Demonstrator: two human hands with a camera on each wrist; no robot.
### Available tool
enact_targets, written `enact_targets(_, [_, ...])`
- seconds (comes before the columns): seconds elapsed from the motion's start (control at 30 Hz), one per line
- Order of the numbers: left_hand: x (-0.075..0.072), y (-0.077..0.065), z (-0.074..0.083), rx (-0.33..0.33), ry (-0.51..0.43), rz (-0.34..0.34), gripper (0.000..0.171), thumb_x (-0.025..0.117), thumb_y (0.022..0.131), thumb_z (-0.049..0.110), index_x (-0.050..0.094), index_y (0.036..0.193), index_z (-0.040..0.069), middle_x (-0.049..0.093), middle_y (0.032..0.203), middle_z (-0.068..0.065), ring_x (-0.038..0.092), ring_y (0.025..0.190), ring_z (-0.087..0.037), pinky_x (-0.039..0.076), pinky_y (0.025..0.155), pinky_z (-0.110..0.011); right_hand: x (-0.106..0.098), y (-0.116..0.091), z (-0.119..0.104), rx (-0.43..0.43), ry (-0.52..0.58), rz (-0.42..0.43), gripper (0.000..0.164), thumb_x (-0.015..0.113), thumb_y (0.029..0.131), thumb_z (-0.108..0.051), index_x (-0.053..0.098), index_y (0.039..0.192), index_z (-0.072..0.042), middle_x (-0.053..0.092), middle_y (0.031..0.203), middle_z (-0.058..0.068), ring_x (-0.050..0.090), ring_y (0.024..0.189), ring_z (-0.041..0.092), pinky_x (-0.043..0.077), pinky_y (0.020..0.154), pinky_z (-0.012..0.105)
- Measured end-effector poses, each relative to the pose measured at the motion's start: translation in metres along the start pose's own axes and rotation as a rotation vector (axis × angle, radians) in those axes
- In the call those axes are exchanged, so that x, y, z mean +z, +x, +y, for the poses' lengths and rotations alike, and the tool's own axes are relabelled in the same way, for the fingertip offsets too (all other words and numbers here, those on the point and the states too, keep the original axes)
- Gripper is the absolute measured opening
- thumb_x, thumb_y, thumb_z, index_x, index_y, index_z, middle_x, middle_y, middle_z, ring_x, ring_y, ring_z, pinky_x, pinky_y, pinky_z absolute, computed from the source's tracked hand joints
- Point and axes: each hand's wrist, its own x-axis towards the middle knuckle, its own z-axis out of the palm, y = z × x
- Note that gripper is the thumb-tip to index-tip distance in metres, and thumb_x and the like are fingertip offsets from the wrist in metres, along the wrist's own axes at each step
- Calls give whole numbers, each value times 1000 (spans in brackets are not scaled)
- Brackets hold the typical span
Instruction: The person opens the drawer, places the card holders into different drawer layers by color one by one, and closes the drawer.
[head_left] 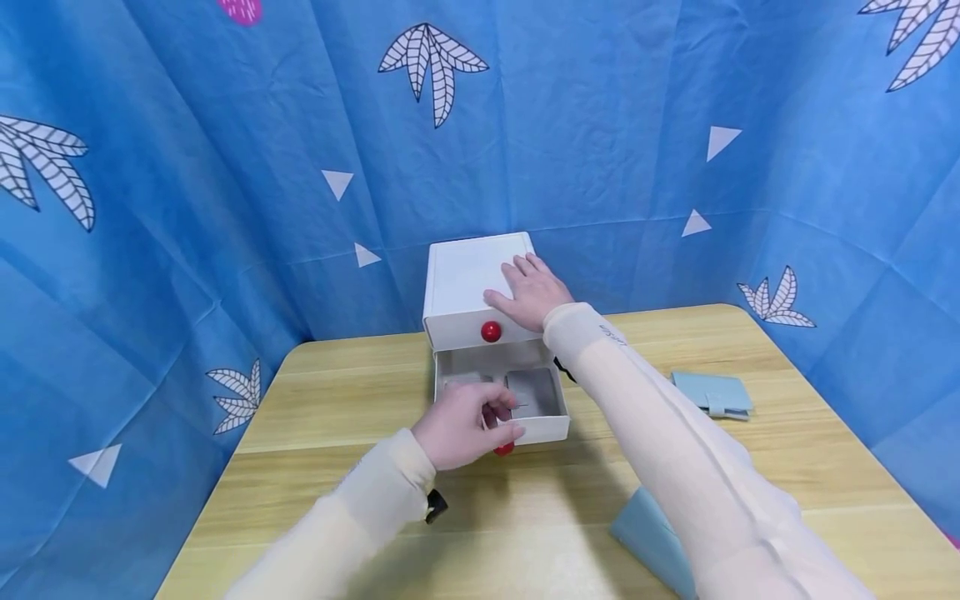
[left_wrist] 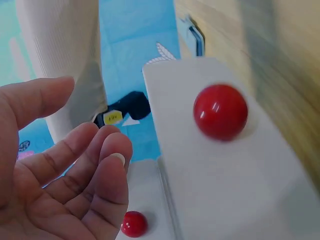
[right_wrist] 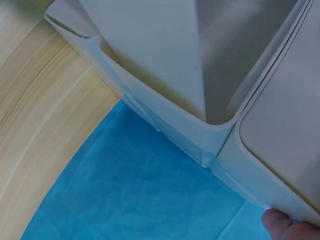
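Note:
A white two-drawer box stands near the back of the table, its lower drawer pulled out. A red knob marks the shut upper drawer. My left hand hovers at the lower drawer's front, fingers loosely bent, partly covering that drawer's red knob. Nothing shows between the thumb and fingers in the left wrist view. On the box top rests my right hand, fingers spread toward the right edge; its fingertips touch the box side. A grey flat surface shows inside the open drawer.
A light-blue wallet with a strap lies right of the box. Another light-blue item sits nearer, partly under my right forearm. Behind the wooden table hangs a blue patterned curtain.

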Motion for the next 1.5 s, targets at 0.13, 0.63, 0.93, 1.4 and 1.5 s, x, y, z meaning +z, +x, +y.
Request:
enact_targets(0.13, [12,-11,-5,36,-89,9,20,75,85,22,69,97,7,62,78,9,58,70,-6,51,64,-22,0,0,1,-4,3,4,78,30,94,-65,30,152,-13,24,158,10,9,147,27,10,118,41])
enact_targets(0.63, [62,-37,-30,-73,-196,-32,16,70,88,32,71,87,16,61,74,14,54,66,-2,48,62,-20,0,2,0,-3,-1,-7,78,30,94,-64,29,152,-13,23,158,10,10,147,28,11,118,42])
enact_targets(0.93, [80,-40,-50,-197,-274,-45,34,63,91,41,73,97,9,66,70,0,61,62,-11,49,59,-22,0,2,0,-2,-8,-10,78,29,94,-64,29,152,-13,23,158,10,10,147,28,10,118,41])
enact_targets(1.4, [99,-34,-62,-324,-598,93,47,52,99,39,66,96,-6,67,78,-11,62,64,-17,54,59,-29,1,2,0,-2,-9,-8,78,30,94,-65,28,152,-13,23,158,10,9,147,28,10,118,42])
enact_targets(1.5, [99,-34,-61,-333,-656,127,48,50,100,38,65,101,-8,67,79,-12,61,64,-16,53,58,-27,0,2,0,0,-4,-7,78,30,94,-64,29,152,-13,23,158,10,9,147,28,10,118,42])
